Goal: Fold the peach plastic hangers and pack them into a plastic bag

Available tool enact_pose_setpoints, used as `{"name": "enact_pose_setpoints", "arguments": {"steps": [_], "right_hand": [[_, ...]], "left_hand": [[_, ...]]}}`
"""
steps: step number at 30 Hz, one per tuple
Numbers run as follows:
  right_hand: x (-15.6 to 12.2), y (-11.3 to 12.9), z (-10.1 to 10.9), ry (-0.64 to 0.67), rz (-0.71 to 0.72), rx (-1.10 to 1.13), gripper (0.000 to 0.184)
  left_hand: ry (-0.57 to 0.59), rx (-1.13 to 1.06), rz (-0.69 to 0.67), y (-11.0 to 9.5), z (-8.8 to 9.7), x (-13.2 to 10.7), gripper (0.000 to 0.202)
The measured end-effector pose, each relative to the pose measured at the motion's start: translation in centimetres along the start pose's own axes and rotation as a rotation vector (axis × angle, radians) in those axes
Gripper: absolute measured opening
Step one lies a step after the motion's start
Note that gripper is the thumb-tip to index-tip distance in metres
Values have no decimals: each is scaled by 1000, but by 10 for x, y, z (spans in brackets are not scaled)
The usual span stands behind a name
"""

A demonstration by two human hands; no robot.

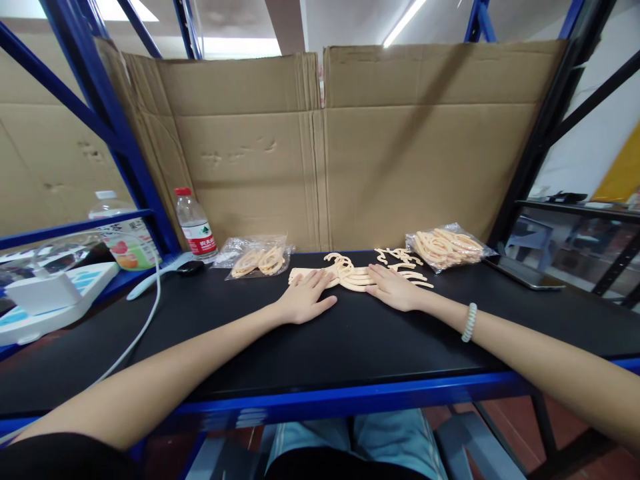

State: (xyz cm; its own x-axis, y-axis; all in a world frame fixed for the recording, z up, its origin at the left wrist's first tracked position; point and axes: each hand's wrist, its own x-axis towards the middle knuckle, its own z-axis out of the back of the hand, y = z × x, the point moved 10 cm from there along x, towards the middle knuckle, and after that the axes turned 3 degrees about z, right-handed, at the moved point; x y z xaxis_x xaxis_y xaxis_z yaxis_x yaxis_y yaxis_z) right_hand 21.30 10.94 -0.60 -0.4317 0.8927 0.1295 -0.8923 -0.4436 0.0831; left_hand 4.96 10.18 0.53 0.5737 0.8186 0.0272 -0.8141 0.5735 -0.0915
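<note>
A stack of cream-coloured clothes hangers [353, 280] lies on the black table mat, with its curved hooks bunched together on the far side. My left hand [306, 297] rests palm down over the stack's left end, its fingers stretched out and thumb apart. Across from it, my right hand [393, 288] lies flat on the right end, fingers extended and pointing left. Neither hand is wrapped round anything. Just beyond my right hand are several loose cream hooked pieces [399, 256], and a few hanger arms stick out past its fingers.
Behind the stack stand tall cardboard panels [425, 153]. A clear bag of cream pieces [445, 247] sits at the back right, near a phone [525, 272]. To the left are another clear bag [260, 260], a water bottle [196, 227] and a power strip [60, 300] with a white cable.
</note>
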Motion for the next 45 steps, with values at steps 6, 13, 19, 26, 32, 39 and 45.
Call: {"name": "enact_pose_setpoints", "arguments": {"steps": [6,13,19,26,32,39,45], "right_hand": [[10,-7,-3,2,13,-24,82],[19,-19,-7,7,-31,-23,76],[19,-19,-6,-26,-6,-25,74],[16,-17,2,-121,26,9,75],[13,-17,9,-180,64,9,75],[15,-22,-4,-37,-25,14,81],[15,-21,-3,-4,-23,21,84]], "left_hand": [[-20,3,28,3,-3,9,73],[-56,-16,61,6,-2,22,75],[-72,-18,39,5,-1,21,72],[-181,-38,36,8,9,17,70],[-275,11,69,13,20,12,66],[-72,-14,206,47,3,16,70],[-113,-8,128,50,2,22,69]]}}
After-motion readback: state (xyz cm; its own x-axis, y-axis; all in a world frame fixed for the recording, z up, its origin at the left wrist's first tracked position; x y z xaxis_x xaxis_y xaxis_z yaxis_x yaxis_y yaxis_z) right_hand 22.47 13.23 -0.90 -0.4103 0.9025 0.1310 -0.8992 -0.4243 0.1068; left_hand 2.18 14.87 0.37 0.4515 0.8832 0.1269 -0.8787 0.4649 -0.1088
